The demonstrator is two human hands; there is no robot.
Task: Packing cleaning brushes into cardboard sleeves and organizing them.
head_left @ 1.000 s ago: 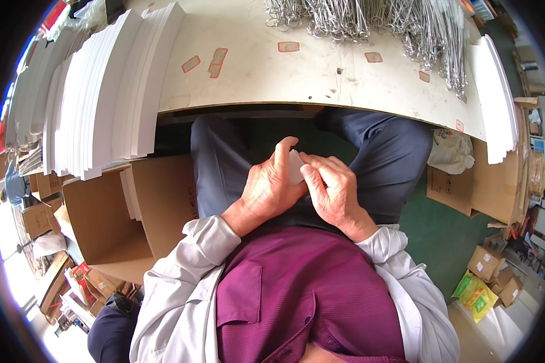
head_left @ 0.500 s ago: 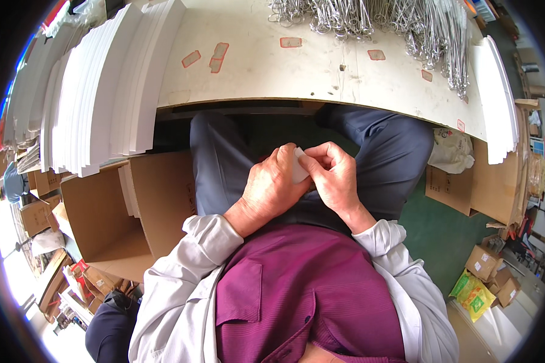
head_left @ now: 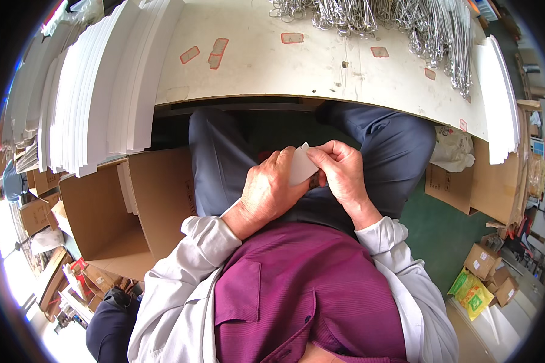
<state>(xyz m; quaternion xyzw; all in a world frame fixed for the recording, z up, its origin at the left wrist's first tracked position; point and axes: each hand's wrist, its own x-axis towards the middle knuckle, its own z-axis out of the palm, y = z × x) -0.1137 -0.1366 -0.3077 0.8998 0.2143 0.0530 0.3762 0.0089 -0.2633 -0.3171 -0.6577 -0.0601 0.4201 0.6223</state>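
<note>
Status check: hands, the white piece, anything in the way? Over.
Left hand around the white piece, right hand gripping its upper edge. Held between purple shirt and table, touching neither. Nothing visibly blocking either hand.

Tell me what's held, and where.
A small flat white piece, material unclear: the left hand grips its left side, the right hand pinches its right edge.
</note>
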